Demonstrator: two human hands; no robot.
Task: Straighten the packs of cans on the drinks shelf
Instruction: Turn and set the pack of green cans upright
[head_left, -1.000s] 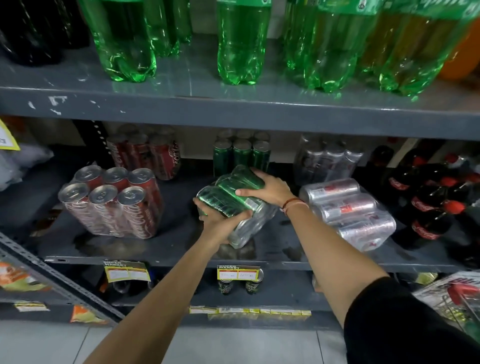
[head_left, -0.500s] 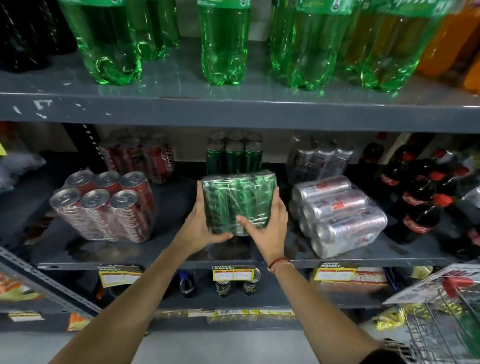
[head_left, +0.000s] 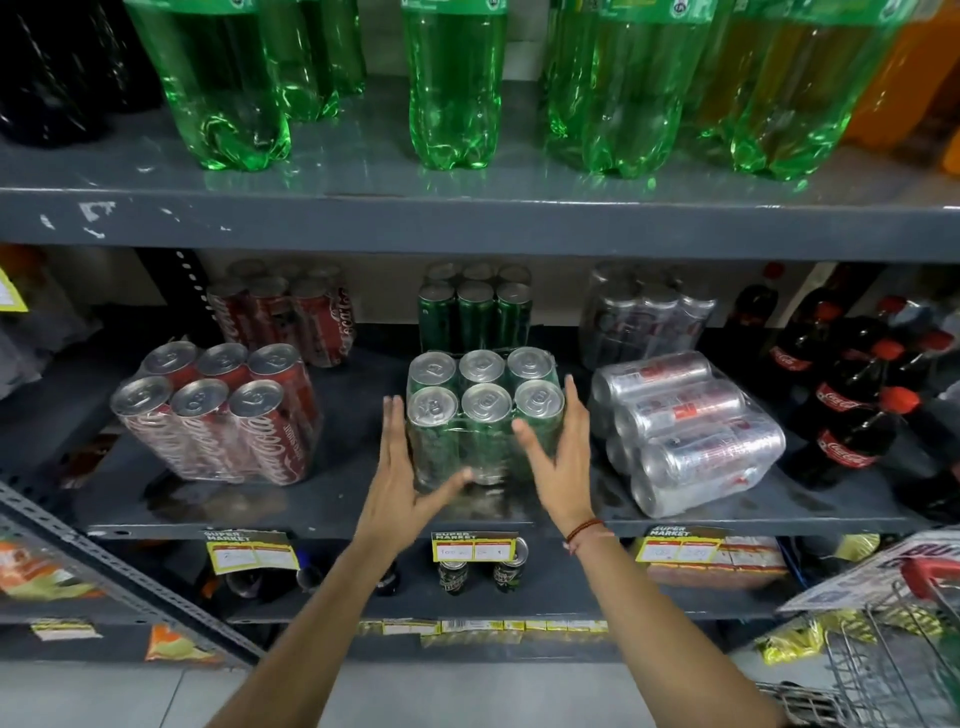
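While the green can pack (head_left: 485, 415) stands upright mid-shelf, the left hand (head_left: 402, 467) and right hand (head_left: 558, 460) flank it with fingers spread, barely touching. Next, judging by tilt, comes the toppled silver pack (head_left: 691, 431).

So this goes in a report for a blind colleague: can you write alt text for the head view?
Two open hands, left hand and right hand, flank an upright green can pack on a grey shelf. A red can pack leans at its left; a silver can pack lies on its side at its right.
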